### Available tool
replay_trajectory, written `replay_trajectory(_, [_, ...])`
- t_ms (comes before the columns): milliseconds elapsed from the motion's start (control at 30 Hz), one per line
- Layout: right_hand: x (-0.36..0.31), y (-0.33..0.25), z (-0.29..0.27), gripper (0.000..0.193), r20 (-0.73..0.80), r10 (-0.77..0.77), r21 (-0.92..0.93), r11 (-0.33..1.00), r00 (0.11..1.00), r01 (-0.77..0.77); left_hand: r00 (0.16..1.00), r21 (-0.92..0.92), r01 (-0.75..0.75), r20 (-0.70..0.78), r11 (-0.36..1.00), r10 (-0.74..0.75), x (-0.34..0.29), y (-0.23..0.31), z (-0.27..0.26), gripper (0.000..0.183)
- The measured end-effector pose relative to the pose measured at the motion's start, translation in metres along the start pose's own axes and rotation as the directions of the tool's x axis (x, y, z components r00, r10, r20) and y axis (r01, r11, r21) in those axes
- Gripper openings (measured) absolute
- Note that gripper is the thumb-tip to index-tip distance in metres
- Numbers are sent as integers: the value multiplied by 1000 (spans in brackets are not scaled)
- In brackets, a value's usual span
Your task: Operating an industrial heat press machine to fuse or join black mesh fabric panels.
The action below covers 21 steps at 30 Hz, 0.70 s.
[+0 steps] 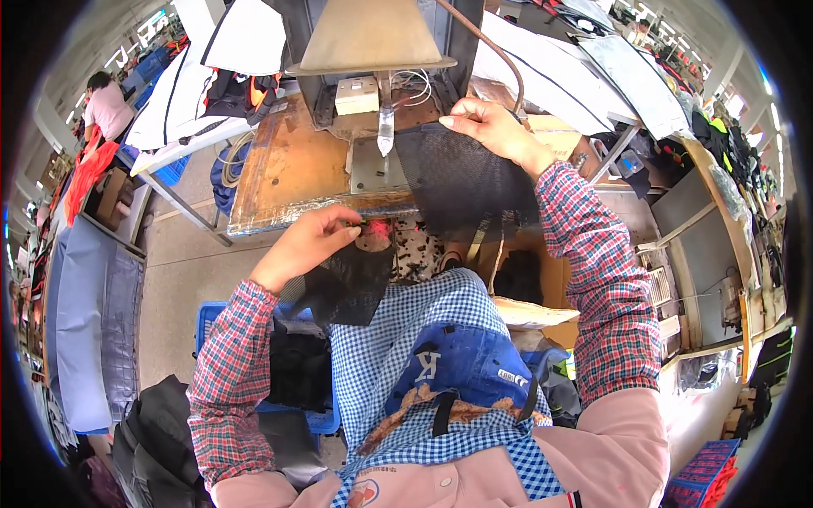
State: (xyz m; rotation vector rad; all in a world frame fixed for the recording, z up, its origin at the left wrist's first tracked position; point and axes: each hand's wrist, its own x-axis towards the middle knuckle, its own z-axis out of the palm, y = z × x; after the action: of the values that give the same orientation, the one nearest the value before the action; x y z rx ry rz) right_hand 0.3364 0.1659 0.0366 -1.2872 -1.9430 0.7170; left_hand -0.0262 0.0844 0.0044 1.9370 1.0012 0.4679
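Observation:
My right hand (500, 134) pinches the upper edge of a black mesh fabric piece (466, 182), thumb and forefinger together. That piece hangs at the front right of the machine's worktop, partly over its edge. My left hand (309, 247) is closed in a pinch just off the worktop's front edge. Below its fingers a smaller black mesh piece (351, 288) hangs over my lap; the grip itself is hard to make out. Between the hands, the machine's pointed metal tip (385, 140) stands above a metal plate (370, 169) on the worn wooden worktop (279, 165).
A blue crate (330, 415) with black pieces stands by my left leg. A cardboard box (550, 279) is at the right under the worktop. White-covered tables (542, 68) flank the machine. Dark scraps (415, 254) litter the floor. Another person (108, 106) is at the far left.

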Motion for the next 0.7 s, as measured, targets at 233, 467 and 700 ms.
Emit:
replay_trajectory(233, [-6,-9,4,27,-22,-26,-4,1000,999,26,996,127,-50,-70,991,59,37,5,-5,47])
replay_trajectory(467, [-7,-11,6,26,-12,-46,-49,998,999,46,1000,215,18,-13,976,-15,62,11,-1,52])
replay_trajectory(700, [-25,-19,13,29,87,-128,-136,981,988,139,958,-122,15,286,992,21,53,16,20,25])
